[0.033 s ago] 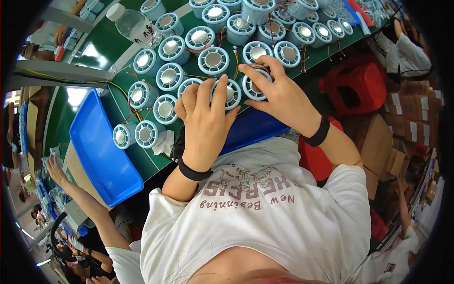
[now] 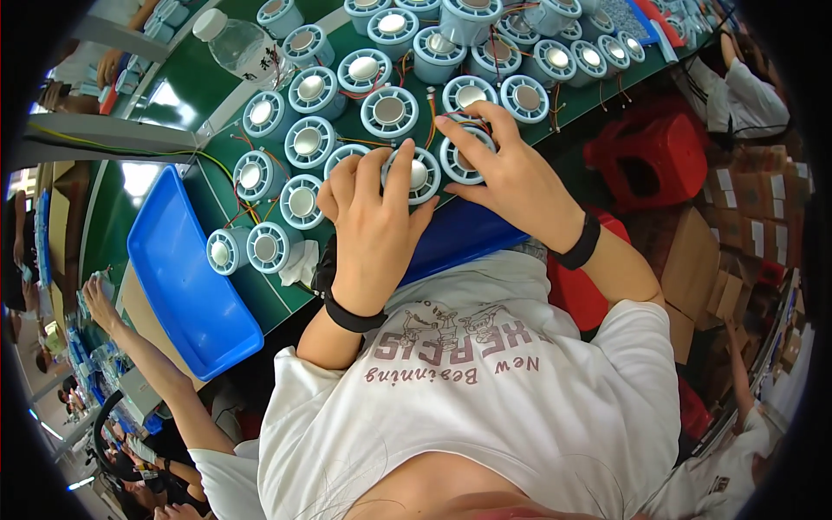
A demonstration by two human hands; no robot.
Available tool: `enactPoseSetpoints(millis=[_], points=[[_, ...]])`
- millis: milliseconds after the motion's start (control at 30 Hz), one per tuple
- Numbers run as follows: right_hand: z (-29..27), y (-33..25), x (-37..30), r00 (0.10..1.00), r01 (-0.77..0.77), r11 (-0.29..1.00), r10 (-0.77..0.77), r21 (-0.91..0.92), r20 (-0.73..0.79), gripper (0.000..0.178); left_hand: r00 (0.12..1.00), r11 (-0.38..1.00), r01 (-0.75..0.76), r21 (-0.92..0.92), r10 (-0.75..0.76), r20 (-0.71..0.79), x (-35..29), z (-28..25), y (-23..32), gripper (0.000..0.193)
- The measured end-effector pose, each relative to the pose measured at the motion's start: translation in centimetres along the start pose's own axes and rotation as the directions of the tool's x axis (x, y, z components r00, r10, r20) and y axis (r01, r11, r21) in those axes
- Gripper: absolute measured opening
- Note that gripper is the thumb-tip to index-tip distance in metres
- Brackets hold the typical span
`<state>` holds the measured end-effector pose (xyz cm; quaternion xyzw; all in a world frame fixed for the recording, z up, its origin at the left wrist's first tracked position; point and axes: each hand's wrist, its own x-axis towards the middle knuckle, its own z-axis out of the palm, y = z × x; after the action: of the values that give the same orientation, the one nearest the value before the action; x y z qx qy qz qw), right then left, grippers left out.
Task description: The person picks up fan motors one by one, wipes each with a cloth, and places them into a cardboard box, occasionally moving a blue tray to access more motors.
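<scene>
Head view: right grip [image 2: 527, 184] holds a blue cylinder [image 2: 459, 165], left grip [image 2: 370, 227] unclear, shirt [image 2: 468, 399] lettered.

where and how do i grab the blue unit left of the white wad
The unit: probably pinch opposite edges of its round rim, from above on your side; its face is exposed, a neighbour crowds its left, the wad its right.

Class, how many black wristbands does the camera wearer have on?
2: the left wristband, behind the left hand; the right wristband, behind the right hand. None seem hidden.
</scene>
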<state>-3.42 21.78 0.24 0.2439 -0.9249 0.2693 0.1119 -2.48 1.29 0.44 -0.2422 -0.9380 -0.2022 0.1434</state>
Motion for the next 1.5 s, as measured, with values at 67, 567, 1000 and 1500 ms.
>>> enactPoseSetpoints(millis=[67, 567, 1000, 1500], points=[[0.6, -0.2, -0.1, 0.996, -0.011, 0.999, 0.008, -0.035, -0.083, 0.072, 0.999, 1.0, 0.006, -0.007, -0.006, -0.036, -0.2, -0.7, 0.2, 0.066], [2.3, -1.1, -2.3, 0.932, -0.087, 0.996, 0.086, 0.014, -0.352, 0.068, 0.907, 0.483, 0.086, -0.871, -0.401, -0.133, -1.4, -2.7, -0.3, 0.084], [-1.7, 2.6, -7.5, 0.865, -0.313, 0.937, 0.213, -0.157, -0.454, 0.041, 0.969, 0.676, -0.011, -0.737, -0.174, -0.174, -2.2, -0.2, 0.5, 0.087], [-8.2, 8.4, 7.8, 0.944, -0.203, 0.776, -0.008, -0.597, -0.331, 0.063, 0.988, 0.995, 0.098, 0.035, -0.093, -0.124, -3.1, 1.1, 1.1, 0.068]])
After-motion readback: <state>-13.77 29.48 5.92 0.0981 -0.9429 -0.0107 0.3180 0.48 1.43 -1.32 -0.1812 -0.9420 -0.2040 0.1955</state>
